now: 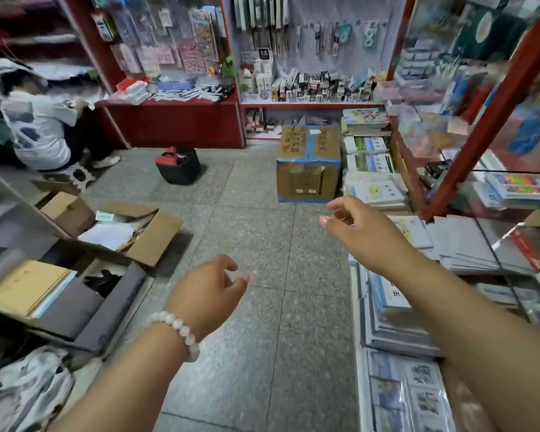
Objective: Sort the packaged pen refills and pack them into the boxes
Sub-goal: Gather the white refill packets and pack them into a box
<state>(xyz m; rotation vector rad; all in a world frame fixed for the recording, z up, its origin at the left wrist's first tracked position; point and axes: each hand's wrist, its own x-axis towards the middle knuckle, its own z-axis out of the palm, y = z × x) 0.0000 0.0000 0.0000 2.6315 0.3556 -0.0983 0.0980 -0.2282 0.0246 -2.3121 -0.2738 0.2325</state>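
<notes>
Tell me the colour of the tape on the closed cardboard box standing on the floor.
Blue tape on the cardboard box; the head view shows it.

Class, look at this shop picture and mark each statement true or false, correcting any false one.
1. Both hands hold nothing. True: the left hand and right hand are empty, fingers loosely curled.
2. The bead bracelet is on the right wrist. False: it is on the left wrist.
3. The taped cardboard box stands on the floor. True.
4. The black and red bag hangs on the pegboard. False: it sits on the floor.
5. The box by the left shelf is closed. False: its flaps are open.
</notes>
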